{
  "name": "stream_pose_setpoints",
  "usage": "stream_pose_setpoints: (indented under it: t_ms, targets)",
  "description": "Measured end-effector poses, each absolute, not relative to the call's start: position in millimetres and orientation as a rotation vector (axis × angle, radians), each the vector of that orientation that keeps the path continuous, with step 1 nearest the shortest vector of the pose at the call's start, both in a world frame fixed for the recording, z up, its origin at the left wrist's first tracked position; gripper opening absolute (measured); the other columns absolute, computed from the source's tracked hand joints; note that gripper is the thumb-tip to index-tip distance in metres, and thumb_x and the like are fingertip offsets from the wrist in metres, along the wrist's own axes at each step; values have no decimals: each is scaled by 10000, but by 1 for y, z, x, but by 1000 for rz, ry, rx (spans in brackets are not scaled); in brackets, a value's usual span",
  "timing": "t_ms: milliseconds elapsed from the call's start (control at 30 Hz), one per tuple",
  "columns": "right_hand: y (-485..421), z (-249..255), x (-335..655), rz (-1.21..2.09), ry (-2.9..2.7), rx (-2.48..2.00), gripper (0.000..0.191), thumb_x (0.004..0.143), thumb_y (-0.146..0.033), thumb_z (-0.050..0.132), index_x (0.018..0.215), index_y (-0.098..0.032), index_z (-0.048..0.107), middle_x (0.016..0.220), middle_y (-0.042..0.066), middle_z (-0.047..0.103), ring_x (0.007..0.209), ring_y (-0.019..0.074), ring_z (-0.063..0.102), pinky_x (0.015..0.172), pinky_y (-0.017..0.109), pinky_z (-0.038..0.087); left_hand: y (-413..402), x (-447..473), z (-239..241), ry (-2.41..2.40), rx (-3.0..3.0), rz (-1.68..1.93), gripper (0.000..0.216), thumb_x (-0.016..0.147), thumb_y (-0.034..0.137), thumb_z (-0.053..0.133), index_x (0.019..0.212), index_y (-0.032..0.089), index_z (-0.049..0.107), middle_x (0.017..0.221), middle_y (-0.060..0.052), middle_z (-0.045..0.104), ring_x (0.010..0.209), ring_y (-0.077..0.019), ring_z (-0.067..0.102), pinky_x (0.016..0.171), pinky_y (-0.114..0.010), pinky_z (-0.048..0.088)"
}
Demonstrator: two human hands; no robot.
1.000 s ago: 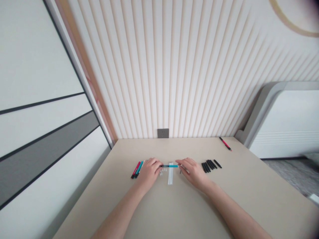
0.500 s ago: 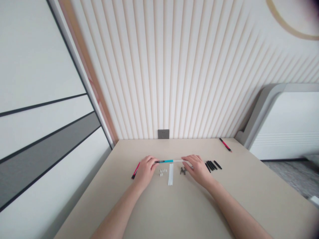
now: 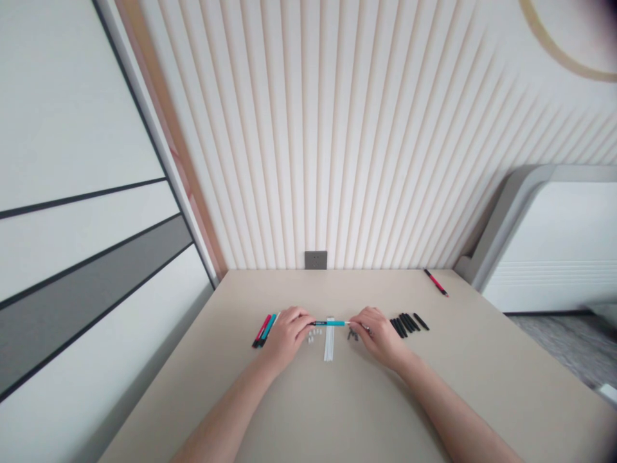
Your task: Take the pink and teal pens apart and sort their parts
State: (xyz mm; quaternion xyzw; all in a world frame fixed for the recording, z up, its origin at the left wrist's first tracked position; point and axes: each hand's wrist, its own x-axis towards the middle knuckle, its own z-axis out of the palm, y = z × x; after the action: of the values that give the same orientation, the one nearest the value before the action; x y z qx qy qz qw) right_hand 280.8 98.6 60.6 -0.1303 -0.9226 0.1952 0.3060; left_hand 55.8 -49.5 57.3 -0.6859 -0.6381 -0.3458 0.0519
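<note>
A teal pen (image 3: pixel 330 323) with a black end lies level across the gap between my hands, just above the table. My left hand (image 3: pixel 288 335) pinches its black end, and my right hand (image 3: pixel 378 334) holds the other end. Below the pen lie a bundle of thin white sticks (image 3: pixel 329 341) and small white pieces (image 3: pixel 313 335). Small dark grey parts (image 3: pixel 353 334) sit by my right fingers. Beside my left hand lie red and teal pens (image 3: pixel 263 330). A row of black pen barrels (image 3: pixel 407 323) lies to the right of my right hand.
The beige table (image 3: pixel 385 386) runs back to a ribbed wall with a grey socket plate (image 3: pixel 315 260). A single red-and-black pen (image 3: pixel 436 282) lies at the far right corner. A tall panelled surface runs along the left table edge, and a white radiator-like unit (image 3: pixel 544 251) stands at right.
My hands have moved closer together and the pen has dropped nearer the table, back over the white sticks. The red and teal pens show again beside my left hand.
</note>
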Motion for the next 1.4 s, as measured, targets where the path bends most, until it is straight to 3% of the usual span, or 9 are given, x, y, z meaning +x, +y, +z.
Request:
stream_pose_setpoints:
  t_ms: [133,200,267,333,433,533,833,1067,1400]
  targets:
    - [94,65,282,508,-2480,-334,274,991,-290,426,892,-214,670,747,42,667,769,190,590,771,345,437,-49,54,59,-1914,-2067,-1012,138,917,202,570,1002,237,673,946,-33,630,875,-181,589,804,-322,476]
    - [95,67,282,477,-2489,-338,241,981,-318,453,1075,-223,653,881,63,693,868,205,608,823,361,445,-48,53,60,-1934,-2040,-991,139,918,191,564,998,237,668,949,-34,631,875,-185,586,800,-328,473]
    - [98,67,283,431,-2479,-385,349,970,-348,469,1290,-227,541,1080,94,672,1011,231,594,888,389,443,-47,52,61,-1957,-1995,-1000,140,921,183,556,1001,234,658,963,-34,630,892,-190,585,816,-340,470]
    - [103,65,284,382,-2444,-484,419,978,-347,435,1378,-225,451,1208,115,617,1106,250,559,928,414,436,-47,49,61,-1981,-1930,-1030,133,924,185,548,999,228,649,972,-35,628,913,-196,584,838,-353,469]
    - [108,62,285,325,-2418,-601,338,988,-293,383,1275,-232,550,1218,118,596,1109,255,553,927,428,436,-47,46,61,-2020,-1823,-1079,119,932,204,535,996,220,635,965,-38,624,920,-200,583,847,-360,474]
    - [108,60,286,288,-2523,-522,249,959,-261,454,1096,-246,661,1182,109,606,1100,258,551,923,431,432,-47,44,61,-2045,-1767,-1106,113,939,211,523,1001,212,618,965,-41,616,921,-202,578,844,-363,477]
    - [101,50,279,349,-2662,-374,136,905,-242,594,841,-262,712,1179,53,623,1134,234,530,977,415,371,-46,47,59,-2050,-1806,-1077,100,930,204,547,998,223,617,982,-37,624,934,-203,586,852,-359,480]
    - [108,56,280,622,-2387,-652,224,960,-326,474,920,-230,673,875,37,717,813,199,641,810,355,450,-46,46,58,-2047,-1813,-1080,98,934,221,540,991,229,620,974,-40,626,928,-207,588,845,-362,479]
    - [112,59,280,914,-2071,-762,299,908,-430,500,1039,-234,682,966,53,741,889,226,659,817,379,508,-46,46,59,-2035,-1834,-1075,98,936,221,536,980,217,623,965,-42,630,919,-204,585,839,-366,482]
